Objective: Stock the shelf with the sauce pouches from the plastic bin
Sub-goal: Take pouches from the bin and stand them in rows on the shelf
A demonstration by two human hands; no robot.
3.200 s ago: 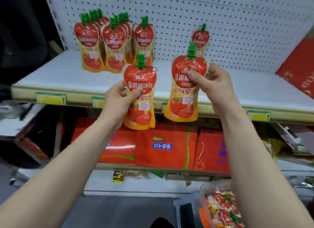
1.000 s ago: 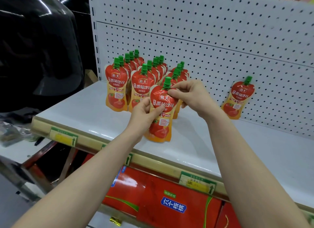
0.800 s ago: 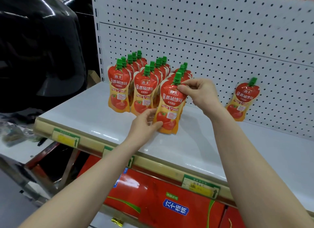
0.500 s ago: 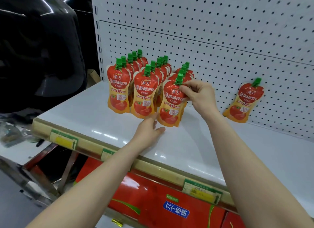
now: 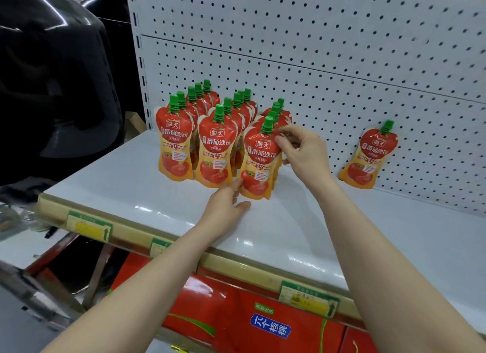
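Red-and-orange sauce pouches with green caps stand in three rows at the back left of the white shelf. The front pouch of the right row stands upright on the shelf. My right hand pinches its upper right shoulder just below the cap. My left hand lies on the shelf in front of it, fingers apart, fingertips touching the pouch's lower left corner. The left row's front pouch and the middle row's front pouch stand beside it. The plastic bin is out of view.
One lone pouch leans against the white pegboard at the right. Red cartons fill the level below. Price tags line the shelf's front edge. A large black object looms at the left.
The pouch I carried in has been set down at the front of the right row. My left hand has let go and dropped to the shelf; my right hand stays at the pouch's top.
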